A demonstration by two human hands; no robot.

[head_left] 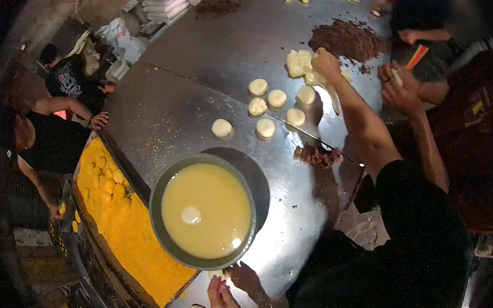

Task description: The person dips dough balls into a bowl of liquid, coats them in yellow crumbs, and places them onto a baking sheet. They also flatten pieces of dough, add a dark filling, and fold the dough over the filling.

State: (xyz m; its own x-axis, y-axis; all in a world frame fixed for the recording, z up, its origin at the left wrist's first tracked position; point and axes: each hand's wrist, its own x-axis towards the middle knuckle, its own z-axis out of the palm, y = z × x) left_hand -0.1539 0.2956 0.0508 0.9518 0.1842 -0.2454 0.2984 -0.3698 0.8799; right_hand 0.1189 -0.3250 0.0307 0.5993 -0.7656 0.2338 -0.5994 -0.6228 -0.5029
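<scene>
On steel table [195, 94], batter bowl [162, 189], dough rounds [265, 127]

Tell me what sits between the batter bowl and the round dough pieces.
Only bare steel table, darkened by the bowl's shadow, separates the batter bowl from the round dough pieces in the head view.

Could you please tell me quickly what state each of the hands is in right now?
Left hand: open, holding nothing, on the table by the bowl of batter.
Right hand: not in view.
</scene>
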